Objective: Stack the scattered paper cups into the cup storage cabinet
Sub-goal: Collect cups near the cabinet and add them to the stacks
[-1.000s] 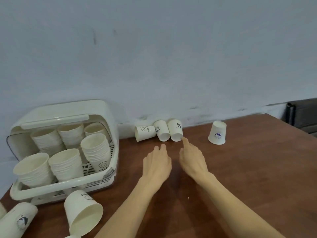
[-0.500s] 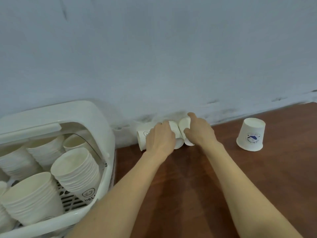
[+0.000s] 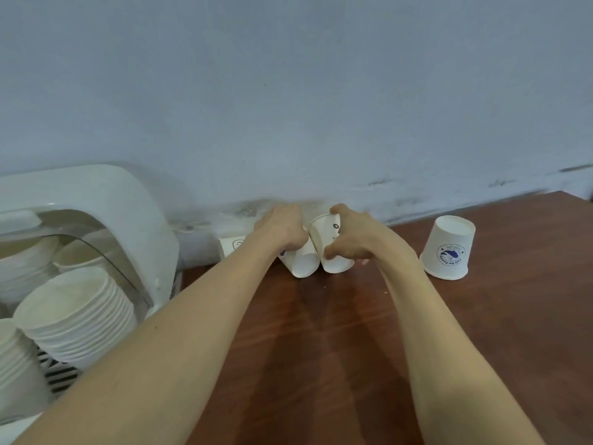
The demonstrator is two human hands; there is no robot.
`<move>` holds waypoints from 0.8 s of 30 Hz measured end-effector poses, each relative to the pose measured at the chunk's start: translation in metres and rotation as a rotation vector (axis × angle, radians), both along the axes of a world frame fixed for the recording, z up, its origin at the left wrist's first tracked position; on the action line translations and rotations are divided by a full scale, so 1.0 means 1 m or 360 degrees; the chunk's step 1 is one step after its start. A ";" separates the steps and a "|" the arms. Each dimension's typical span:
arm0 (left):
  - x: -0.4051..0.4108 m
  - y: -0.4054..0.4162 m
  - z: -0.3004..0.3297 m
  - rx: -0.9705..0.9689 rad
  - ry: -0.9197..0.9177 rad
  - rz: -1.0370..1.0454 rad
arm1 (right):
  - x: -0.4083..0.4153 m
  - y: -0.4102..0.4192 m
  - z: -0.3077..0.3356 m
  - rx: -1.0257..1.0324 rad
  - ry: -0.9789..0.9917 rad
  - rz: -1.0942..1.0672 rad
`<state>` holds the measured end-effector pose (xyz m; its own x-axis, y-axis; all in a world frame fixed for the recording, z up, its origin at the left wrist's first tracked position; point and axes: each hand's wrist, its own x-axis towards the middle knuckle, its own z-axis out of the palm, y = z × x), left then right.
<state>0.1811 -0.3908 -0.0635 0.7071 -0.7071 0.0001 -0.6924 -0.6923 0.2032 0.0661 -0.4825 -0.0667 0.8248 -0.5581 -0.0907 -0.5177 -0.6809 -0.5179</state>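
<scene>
Paper cups lie at the back of the brown surface point(image 3: 321, 348), close to the pale wall point(image 3: 288, 91). The left hand point(image 3: 282, 228) has its fingers curled over one cup point(image 3: 303, 263) lying on its side with its open mouth toward the camera. The right hand point(image 3: 351, 236) grips a second cup point(image 3: 324, 234) just beside it, thumb on the near side and fingers wrapped over the top, the cup tilted with its mouth down toward the surface. The two held cups touch each other. A third cup point(image 3: 229, 245) lies on its side to the left of the left hand, mostly hidden behind the wrist, with a small smiley mark showing. Well to the right stands an upside-down cup point(image 3: 447, 248) bearing a round blue logo, apart from both hands. At the left edge sits the white cup storage cabinet point(image 3: 128, 203), its clear lid raised, with several stacks of nested cups point(image 3: 77, 313) leaning inside on a slatted tray.
</scene>
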 end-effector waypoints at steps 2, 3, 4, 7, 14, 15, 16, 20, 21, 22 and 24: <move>-0.002 0.000 0.006 0.0076 0.0083 -0.0028 | -0.002 0.000 0.002 0.0046 -0.0025 -0.0013; -0.004 0.001 0.009 0.0111 0.0124 -0.0049 | -0.003 0.000 0.003 0.0050 -0.0039 -0.0025; -0.005 0.002 0.012 0.0155 0.0159 -0.0062 | -0.003 -0.001 0.004 0.0044 -0.0047 -0.0039; -0.011 0.005 0.019 0.0272 0.0250 -0.0089 | -0.004 0.001 0.009 0.0035 -0.0026 -0.0062; -0.029 0.017 0.025 0.0129 0.0180 -0.0128 | -0.010 0.005 0.019 -0.0072 0.0132 -0.0038; -0.032 0.022 0.027 0.0094 0.0130 -0.0133 | -0.011 0.008 0.020 -0.0091 0.0134 -0.0036; -0.036 0.027 0.028 0.0065 0.0093 -0.0141 | -0.011 0.012 0.021 -0.0115 0.0133 -0.0033; -0.049 0.053 0.038 -0.0030 -0.0037 -0.0154 | -0.013 0.029 0.030 -0.0293 0.0063 -0.0039; -0.052 0.061 0.042 -0.0058 -0.0074 -0.0153 | -0.015 0.033 0.035 -0.0344 0.0038 -0.0039; -0.055 0.070 0.047 -0.0087 -0.0109 -0.0154 | -0.017 0.038 0.041 -0.0383 0.0011 -0.0042; -0.063 0.088 0.057 -0.0134 -0.0178 -0.0165 | -0.029 0.048 0.056 -0.0431 -0.0074 -0.0060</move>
<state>0.1181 -0.3026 -0.0062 0.6224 -0.7706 0.1373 -0.7809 -0.5996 0.1751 0.0374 -0.4342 -0.0109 0.8026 -0.5875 0.1034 -0.5256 -0.7784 -0.3433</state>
